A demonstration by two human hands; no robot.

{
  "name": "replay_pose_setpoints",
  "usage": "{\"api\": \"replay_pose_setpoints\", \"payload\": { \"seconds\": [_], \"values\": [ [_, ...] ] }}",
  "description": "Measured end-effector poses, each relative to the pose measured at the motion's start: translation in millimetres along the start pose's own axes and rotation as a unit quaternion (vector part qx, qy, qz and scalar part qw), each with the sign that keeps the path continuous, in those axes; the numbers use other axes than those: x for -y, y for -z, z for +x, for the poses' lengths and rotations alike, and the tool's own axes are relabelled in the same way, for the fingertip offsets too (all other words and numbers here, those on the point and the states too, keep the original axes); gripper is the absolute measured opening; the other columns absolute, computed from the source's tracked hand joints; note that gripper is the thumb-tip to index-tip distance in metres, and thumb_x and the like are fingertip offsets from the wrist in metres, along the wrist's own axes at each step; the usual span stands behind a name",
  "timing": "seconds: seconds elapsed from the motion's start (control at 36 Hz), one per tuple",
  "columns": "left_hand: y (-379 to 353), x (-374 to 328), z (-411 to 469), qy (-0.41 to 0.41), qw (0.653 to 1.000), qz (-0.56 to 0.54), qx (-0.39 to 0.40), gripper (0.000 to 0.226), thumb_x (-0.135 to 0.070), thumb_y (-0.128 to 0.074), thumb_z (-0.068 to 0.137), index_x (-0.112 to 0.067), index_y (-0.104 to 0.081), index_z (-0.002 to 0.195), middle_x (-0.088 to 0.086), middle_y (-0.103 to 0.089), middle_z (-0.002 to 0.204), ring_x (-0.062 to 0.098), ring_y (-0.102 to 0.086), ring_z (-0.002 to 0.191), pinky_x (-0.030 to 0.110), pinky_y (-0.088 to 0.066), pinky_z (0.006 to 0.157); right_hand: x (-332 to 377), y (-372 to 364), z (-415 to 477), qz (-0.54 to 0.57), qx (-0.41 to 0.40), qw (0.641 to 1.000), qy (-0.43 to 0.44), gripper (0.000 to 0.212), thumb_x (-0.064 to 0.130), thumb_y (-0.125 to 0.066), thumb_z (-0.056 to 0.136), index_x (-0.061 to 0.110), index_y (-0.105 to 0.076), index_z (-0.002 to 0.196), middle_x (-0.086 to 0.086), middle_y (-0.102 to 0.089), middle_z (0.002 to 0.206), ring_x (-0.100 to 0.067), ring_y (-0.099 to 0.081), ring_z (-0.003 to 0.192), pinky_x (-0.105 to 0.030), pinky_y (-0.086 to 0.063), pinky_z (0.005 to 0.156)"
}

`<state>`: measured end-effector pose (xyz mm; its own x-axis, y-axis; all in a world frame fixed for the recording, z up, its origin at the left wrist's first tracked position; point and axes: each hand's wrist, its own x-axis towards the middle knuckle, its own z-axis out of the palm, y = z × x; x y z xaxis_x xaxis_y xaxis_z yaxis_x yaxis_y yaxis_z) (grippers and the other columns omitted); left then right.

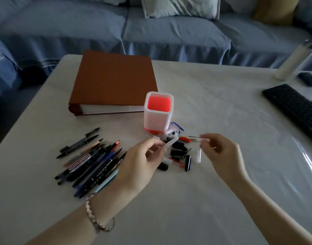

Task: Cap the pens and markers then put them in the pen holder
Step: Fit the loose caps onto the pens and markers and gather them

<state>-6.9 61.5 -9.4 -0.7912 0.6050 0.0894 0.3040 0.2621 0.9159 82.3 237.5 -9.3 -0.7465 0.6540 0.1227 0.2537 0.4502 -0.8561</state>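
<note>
A white pen holder (pixel 158 119) with a red inside stands mid-table, nothing visible in it. Several uncapped pens and markers (pixel 91 163) lie in a heap at the left. Loose caps (pixel 180 151), black, red, clear and blue, lie scattered in front of the holder. My left hand (pixel 143 161) hovers above the caps, pinching a clear cap (pixel 170 144) between thumb and fingers. My right hand (pixel 220 151) holds a thin pen (pixel 198 138) with a pale barrel, its dark tip pointing left toward the cap. Cap and pen tip are apart.
A brown binder (pixel 114 80) lies behind the holder. A black keyboard (pixel 296 108) sits at the right edge, with a white bottle (pixel 293 61) at the far right corner. A blue sofa (pixel 151 29) runs behind the cloth-covered table (pixel 187 200).
</note>
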Motion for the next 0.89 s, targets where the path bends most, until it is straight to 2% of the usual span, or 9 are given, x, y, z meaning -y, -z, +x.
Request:
{"api": "replay_pose_setpoints", "payload": {
  "seconds": [0.03, 0.11, 0.22, 0.31, 0.39, 0.53, 0.61, 0.75, 0.89],
  "values": [
    [1, -3, -2, -0.002, 1.000, -0.013, 0.007, 0.003, -0.029, -0.061, 0.083, -0.028, -0.062, 0.080, -0.015, -0.062, 0.066, 0.001, -0.051, 0.053, 0.017, -0.041, 0.053, 10, 3, -2, 0.044, 0.005, 0.999, -0.021, 0.025, 0.008, -0.061, 0.083, 0.030, -0.064, 0.071, 0.009, -0.060, 0.057, 0.001, -0.046, 0.047, -0.006, -0.035, 0.049],
    [6, -13, -10, -0.013, 1.000, -0.016, 0.019, 0.006, -0.026, -0.060, 0.085, -0.030, -0.063, 0.082, -0.022, -0.063, 0.072, 0.000, -0.054, 0.057, 0.011, -0.040, 0.054, 31, 11, -9, 0.135, 0.025, 0.988, -0.070, 0.023, 0.012, -0.060, 0.084, 0.028, -0.068, 0.070, 0.012, -0.056, 0.050, -0.006, -0.042, 0.050, -0.019, -0.040, 0.057],
    [12, -24, -21, -0.031, 0.999, 0.012, 0.020, 0.008, -0.024, -0.059, 0.085, -0.030, -0.063, 0.084, -0.028, -0.064, 0.077, -0.002, -0.056, 0.068, 0.006, -0.038, 0.059, 45, 20, -16, 0.138, 0.064, 0.987, -0.056, 0.019, 0.010, -0.059, 0.085, 0.023, -0.069, 0.075, 0.012, -0.058, 0.051, -0.007, -0.044, 0.053, -0.028, -0.039, 0.062],
    [15, -28, -23, -0.035, 0.999, 0.006, 0.007, 0.009, -0.022, -0.061, 0.084, -0.029, -0.065, 0.084, -0.017, -0.066, 0.075, -0.006, -0.057, 0.075, 0.003, -0.038, 0.062, 51, 25, -14, 0.130, 0.093, 0.986, -0.046, 0.018, 0.009, -0.058, 0.085, 0.021, -0.068, 0.077, 0.014, -0.061, 0.052, 0.001, -0.048, 0.052, -0.019, -0.040, 0.061],
    [16, -32, -22, -0.040, 0.999, 0.011, 0.000, 0.014, -0.019, -0.062, 0.084, -0.033, -0.062, 0.083, -0.018, -0.066, 0.074, -0.008, -0.056, 0.076, 0.002, -0.038, 0.063, 55, 26, -12, 0.121, 0.108, 0.986, -0.042, 0.018, 0.009, -0.057, 0.086, 0.020, -0.068, 0.077, 0.014, -0.059, 0.051, 0.001, -0.047, 0.048, -0.008, -0.036, 0.054],
    [19, -35, -21, -0.072, 0.996, 0.043, -0.008, 0.009, -0.017, -0.062, 0.084, -0.023, -0.067, 0.088, -0.010, -0.064, 0.082, -0.007, -0.057, 0.080, 0.002, -0.037, 0.065, 62, 25, -13, 0.122, 0.107, 0.986, -0.038, 0.020, 0.008, -0.056, 0.086, 0.021, -0.068, 0.076, 0.015, -0.060, 0.049, 0.003, -0.050, 0.047, -0.006, -0.036, 0.052],
    [23, -35, -20, -0.095, 0.994, 0.060, -0.003, 0.007, -0.017, -0.062, 0.085, -0.019, -0.068, 0.089, -0.015, -0.061, 0.076, -0.008, -0.057, 0.079, 0.003, -0.037, 0.064, 64, 23, -15, 0.116, 0.112, 0.986, -0.042, 0.018, 0.010, -0.056, 0.086, 0.018, -0.069, 0.076, 0.015, -0.058, 0.047, 0.002, -0.048, 0.045, -0.006, -0.035, 0.050],
    [25, -32, -20, -0.118, 0.989, 0.085, -0.003, 0.010, -0.025, -0.059, 0.083, -0.024, -0.068, 0.087, -0.024, -0.058, 0.076, -0.008, -0.056, 0.078, 0.002, -0.036, 0.062, 66, 18, -17, 0.104, 0.123, 0.986, -0.044, 0.016, 0.011, -0.058, 0.086, 0.017, -0.070, 0.078, 0.014, -0.055, 0.045, 0.001, -0.043, 0.043, -0.006, -0.033, 0.048],
    [25, -31, -19, -0.131, 0.986, 0.104, -0.006, 0.010, -0.019, -0.063, 0.082, -0.024, -0.068, 0.089, -0.027, -0.058, 0.080, -0.010, -0.056, 0.078, 0.000, -0.034, 0.061, 71, 13, -19, 0.103, 0.124, 0.986, -0.035, 0.015, 0.011, -0.057, 0.086, 0.016, -0.069, 0.078, 0.016, -0.056, 0.044, 0.003, -0.046, 0.039, -0.005, -0.033, 0.044]
  ]
}}
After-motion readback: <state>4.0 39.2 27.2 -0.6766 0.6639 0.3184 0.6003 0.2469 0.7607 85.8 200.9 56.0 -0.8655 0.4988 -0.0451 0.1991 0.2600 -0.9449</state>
